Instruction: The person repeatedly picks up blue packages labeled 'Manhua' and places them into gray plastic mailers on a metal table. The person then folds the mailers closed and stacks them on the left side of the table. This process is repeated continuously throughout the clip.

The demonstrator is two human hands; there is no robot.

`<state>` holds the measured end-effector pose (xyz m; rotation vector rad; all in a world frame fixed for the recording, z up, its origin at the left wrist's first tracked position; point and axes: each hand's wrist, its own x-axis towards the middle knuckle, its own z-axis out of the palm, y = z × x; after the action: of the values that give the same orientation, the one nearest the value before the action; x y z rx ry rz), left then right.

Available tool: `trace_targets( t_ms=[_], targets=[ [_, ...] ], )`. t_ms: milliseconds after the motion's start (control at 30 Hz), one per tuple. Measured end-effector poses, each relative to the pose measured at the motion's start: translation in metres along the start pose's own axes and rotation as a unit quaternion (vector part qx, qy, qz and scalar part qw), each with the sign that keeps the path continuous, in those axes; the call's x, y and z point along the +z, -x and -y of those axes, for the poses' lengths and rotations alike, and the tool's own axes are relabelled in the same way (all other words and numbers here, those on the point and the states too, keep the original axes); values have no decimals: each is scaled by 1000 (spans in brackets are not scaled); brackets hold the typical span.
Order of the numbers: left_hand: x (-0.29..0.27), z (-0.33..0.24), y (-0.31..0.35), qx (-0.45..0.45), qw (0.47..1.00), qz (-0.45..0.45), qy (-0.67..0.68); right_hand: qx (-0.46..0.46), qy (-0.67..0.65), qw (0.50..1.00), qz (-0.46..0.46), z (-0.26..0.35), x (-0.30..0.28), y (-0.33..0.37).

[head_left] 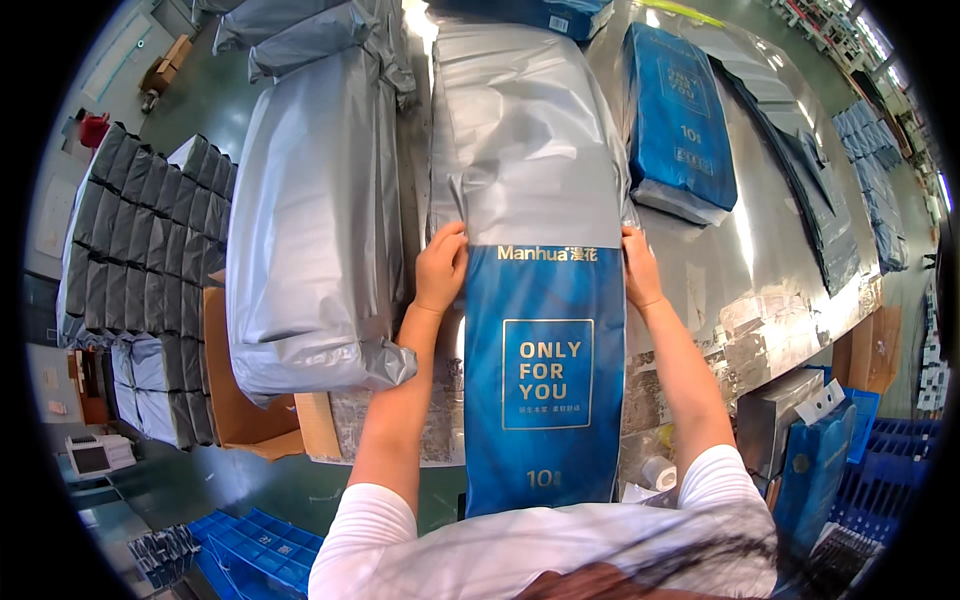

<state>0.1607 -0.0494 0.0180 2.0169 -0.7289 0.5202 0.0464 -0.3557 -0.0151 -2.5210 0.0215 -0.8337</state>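
A long blue package (545, 450) with gold print lies in front of me, its near end reaching to my body. Its far part sits inside a silver-grey plastic bag (540, 130), whose open edge crosses the package. My left hand (441, 268) is closed on the bag's edge at the left side of the package. On the right side, at the same height, my right hand (641, 268) grips the bag's edge. Fingertips of both hands are partly hidden by the plastic.
Left of my arm lies a full grey bag (300, 220), with more behind it. A smaller blue package (680, 120) and flat dark-grey bags (800, 190) rest on the metal table (690, 270). A cardboard box (235, 390) stands left; a tape roll (658, 473) lies near my right elbow.
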Motion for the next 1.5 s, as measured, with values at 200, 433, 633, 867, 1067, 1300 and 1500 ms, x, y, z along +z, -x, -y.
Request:
trace_targets(
  t_ms=[200, 433, 633, 867, 1067, 1300, 1500],
  targets=[
    [14, 24, 3, -259, 907, 234, -237, 260, 130, 937, 195, 19, 10, -23],
    [-34, -7, 105, -171, 900, 339, -213, 118, 114, 857, 488, 53, -56, 40],
    [-127, -120, 252, -217, 755, 616, -62, 56, -30, 726, 685, 98, -146, 205],
    [-88, -81, 143, -220, 840, 480, -126, 75, 122, 833, 535, 67, -114, 92],
    [-75, -72, 147, -386, 837, 379, -86, 162, 104, 919, 344, 40, -119, 107],
    [-79, -63, 231, -565, 759, 215, 244, 172, 182, 632, 734, 80, -153, 107],
    [-95, -86, 205, -568, 722, 263, 294, 61, -157, 922, 350, 203, -58, 107]
  ],
)
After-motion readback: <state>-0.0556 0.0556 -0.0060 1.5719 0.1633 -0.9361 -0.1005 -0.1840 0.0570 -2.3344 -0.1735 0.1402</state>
